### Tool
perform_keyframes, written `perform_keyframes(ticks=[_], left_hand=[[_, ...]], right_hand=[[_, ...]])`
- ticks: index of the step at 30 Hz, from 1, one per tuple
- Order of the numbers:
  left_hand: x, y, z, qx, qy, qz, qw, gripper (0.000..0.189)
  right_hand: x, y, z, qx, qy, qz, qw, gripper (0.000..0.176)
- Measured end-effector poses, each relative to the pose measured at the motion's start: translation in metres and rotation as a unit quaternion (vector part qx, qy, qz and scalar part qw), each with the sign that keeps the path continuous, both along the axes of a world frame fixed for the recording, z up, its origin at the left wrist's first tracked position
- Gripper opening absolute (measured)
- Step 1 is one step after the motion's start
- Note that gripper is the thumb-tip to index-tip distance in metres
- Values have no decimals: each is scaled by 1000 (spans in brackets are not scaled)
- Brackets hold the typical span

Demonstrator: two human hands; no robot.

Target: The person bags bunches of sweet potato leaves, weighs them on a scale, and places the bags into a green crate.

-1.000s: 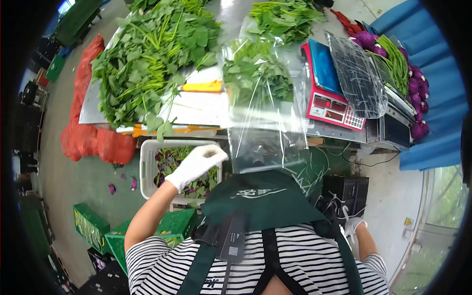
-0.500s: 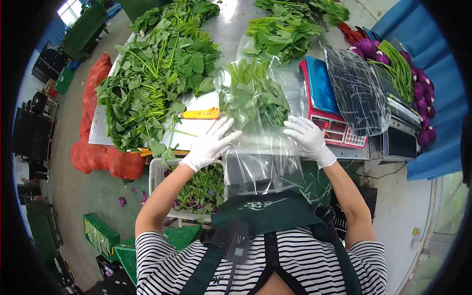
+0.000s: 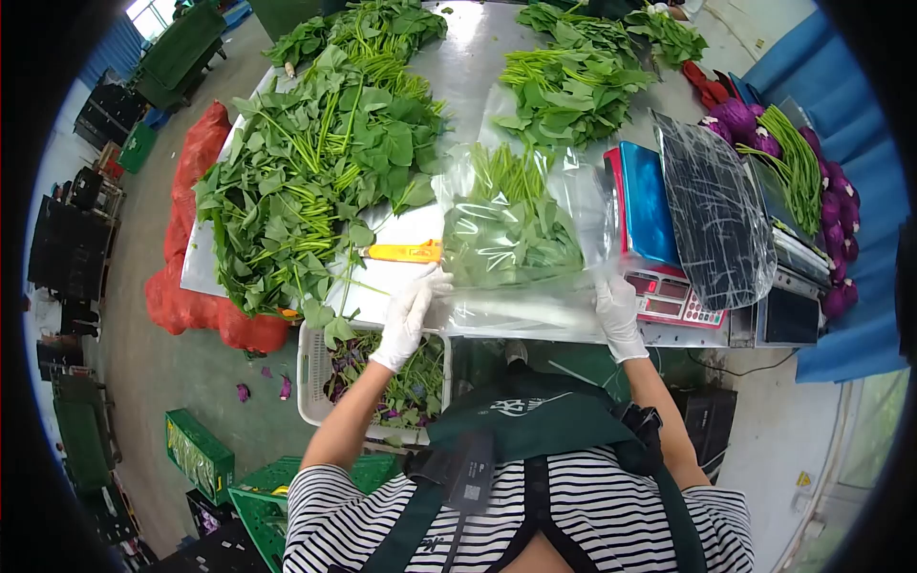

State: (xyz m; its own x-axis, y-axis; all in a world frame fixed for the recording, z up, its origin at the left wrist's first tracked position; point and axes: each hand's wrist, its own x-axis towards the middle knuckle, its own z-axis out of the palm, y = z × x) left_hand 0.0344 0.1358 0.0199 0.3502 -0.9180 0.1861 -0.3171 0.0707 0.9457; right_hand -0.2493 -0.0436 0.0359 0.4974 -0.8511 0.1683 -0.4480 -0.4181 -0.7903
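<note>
A clear plastic bag [image 3: 516,298] lies flat on the metal table, with a bunch of leafy greens [image 3: 521,239] inside, stems towards the far end. My left hand [image 3: 413,310], in a white glove, has its fingers closed at the bag's near left corner. On the opposite side my right hand [image 3: 616,310], also gloved, pinches the near right edge, the thumb partly hidden. Just beyond my left fingers rests an orange-yellow cutter [image 3: 403,251].
Loose greens [image 3: 315,181] are heaped on the left, with more bunches [image 3: 578,86] at the back. A red scale [image 3: 669,298] with a blue pan stands right. Purple onions [image 3: 735,119] lie beyond it. A white basket [image 3: 313,382] of trimmings sits below the table.
The bag's near end, which hung over the table edge, now lies on the table. My hands have gone from spread fingers to gripping its sides, slightly nearer to me.
</note>
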Motion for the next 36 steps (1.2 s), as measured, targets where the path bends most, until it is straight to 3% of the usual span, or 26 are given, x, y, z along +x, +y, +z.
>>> perform_keyframes(ticks=[1, 3, 4, 5, 7, 12, 14, 17, 19, 20, 21, 23, 24, 25, 27, 30, 31, 33, 34, 36], left_hand=[[-7, -7, -3, 0, -1, 0, 1000, 29], [-19, -19, -11, -8, 193, 125, 973, 32], [-27, -30, -10, -60, 195, 164, 965, 36], [-33, -36, -17, -27, 199, 229, 953, 38], [-34, -45, -25, -33, 181, 253, 950, 41], [-33, -51, -28, 7, 141, 300, 943, 40], [-30, -52, -32, 26, 132, 309, 942, 40], [-20, -53, -37, 65, 190, 280, 939, 37], [-11, -49, -34, 106, 25, 291, 951, 29], [-12, -46, -3, 101, 121, 301, 941, 18], [-21, -45, 35, 1, -88, 369, 925, 15], [-36, -41, 77, -194, -194, 249, 929, 29], [-45, -48, 91, -180, -285, 75, 938, 39], [-55, -61, 99, -158, -364, -100, 913, 49], [-78, -98, 85, -123, -448, -196, 864, 62], [-42, -137, 44, 46, -464, -69, 882, 65], [-29, -149, 18, 60, -388, -71, 917, 68], [-25, -153, 14, 63, -418, -95, 902, 69], [-26, -152, 11, 62, -418, -97, 901, 69], [-31, -149, 14, 60, -437, -97, 892, 69]], right_hand=[[6, 0, -1, 0, -1, 0, 1000, 25], [15, -2, -6, 78, -42, -59, 994, 29], [16, -4, -14, 87, -36, -65, 993, 29], [18, -3, -9, 86, -36, -65, 994, 29], [23, 0, 3, -44, 41, -95, 994, 32], [27, -4, -11, -20, -4, -126, 992, 33], [29, -3, -12, 76, -34, -161, 983, 33], [30, -7, -12, 48, 24, -132, 990, 35], [31, -13, 1, 88, 66, -122, 986, 36], [33, -17, 7, 130, 109, -110, 979, 37], [31, -22, -1, 127, 103, -111, 980, 37], [23, -28, -29, -68, 222, -72, 970, 35], [24, -29, -27, -30, 245, -74, 966, 36], [22, -30, -30, -29, 247, -70, 966, 36], [19, -36, -38, -49, 258, -60, 963, 36], [21, -31, -22, 14, 277, -35, 960, 31], [17, -30, -29, 14, 274, -37, 961, 31], [13, -29, -35, 107, 204, -41, 972, 36], [6, -23, -36, 135, 181, -87, 970, 29], [9, 4, 23, 122, 173, -127, 969, 26]])
